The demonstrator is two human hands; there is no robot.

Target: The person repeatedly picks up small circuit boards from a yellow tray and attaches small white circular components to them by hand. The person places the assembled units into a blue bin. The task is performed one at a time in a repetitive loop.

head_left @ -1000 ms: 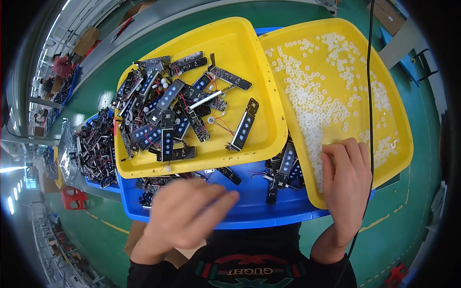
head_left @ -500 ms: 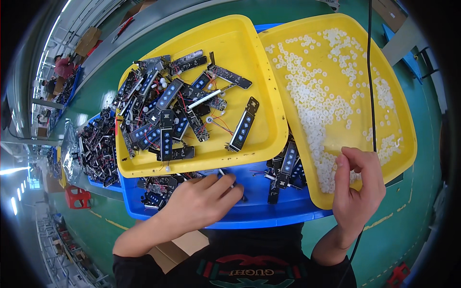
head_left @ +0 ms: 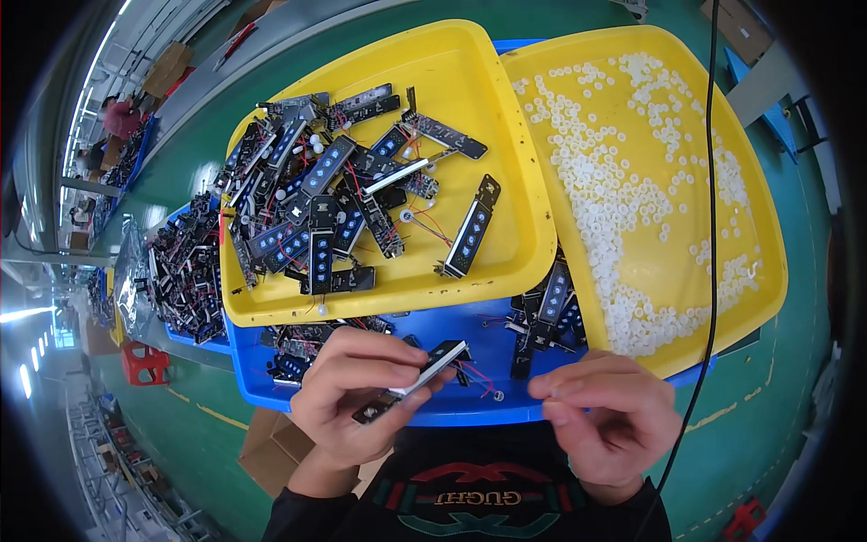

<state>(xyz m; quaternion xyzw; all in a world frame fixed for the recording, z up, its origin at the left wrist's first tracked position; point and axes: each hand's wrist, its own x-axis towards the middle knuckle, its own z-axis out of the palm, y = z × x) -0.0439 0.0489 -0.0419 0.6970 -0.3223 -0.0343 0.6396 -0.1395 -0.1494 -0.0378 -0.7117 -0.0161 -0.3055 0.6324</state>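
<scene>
Over the near rim of the blue bin [head_left: 470, 411], my left hand [head_left: 348, 402] kept a closed grip on a black circuit strip [head_left: 411, 380]. At three o'clock, my right hand [head_left: 610, 420] pinched something too small to tell. At twelve o'clock sat the yellow tray of strips [head_left: 506, 262]; at two, the yellow tray of white rings [head_left: 763, 271].

The left tray [head_left: 506, 271] and right tray [head_left: 768, 271] are bright yellow; the bin [head_left: 470, 411] beneath them is blue. The strips [head_left: 316, 226] are black with blue patches and thin red wires. The beads [head_left: 623, 208] are white. The strip [head_left: 411, 381] in hand is black with a white edge. The floor [head_left: 181, 181] is green, the stool [head_left: 144, 363] red.
</scene>
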